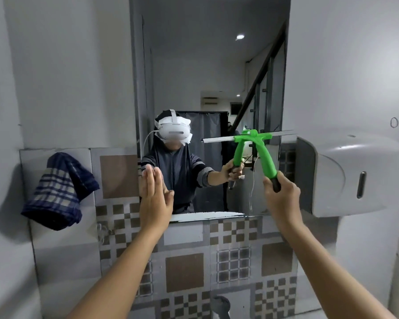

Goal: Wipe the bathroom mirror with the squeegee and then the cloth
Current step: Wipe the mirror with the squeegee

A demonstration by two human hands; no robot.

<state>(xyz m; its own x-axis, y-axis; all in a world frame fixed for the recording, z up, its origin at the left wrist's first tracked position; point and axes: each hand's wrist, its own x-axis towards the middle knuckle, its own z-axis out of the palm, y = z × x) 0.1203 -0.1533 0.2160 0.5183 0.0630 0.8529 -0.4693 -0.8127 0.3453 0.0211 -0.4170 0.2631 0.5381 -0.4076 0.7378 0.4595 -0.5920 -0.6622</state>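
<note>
A tall mirror (207, 72) hangs on the wall straight ahead. My right hand (280, 199) grips the black end of a green squeegee (266, 157), whose blade lies flat against the glass at mid-height on the right side. Flat and with fingers together, my left hand (154, 199) presses on the mirror's lower left edge. A blue checked cloth (60, 192) hangs on the wall to the left of the mirror, away from both hands. The mirror reflects a person with a headset and the squeegee.
A white wall dispenser (346, 173) sticks out just right of the mirror, close to the blade's right end. Patterned tiles (184, 270) cover the wall below. A tap (221, 305) shows at the bottom centre.
</note>
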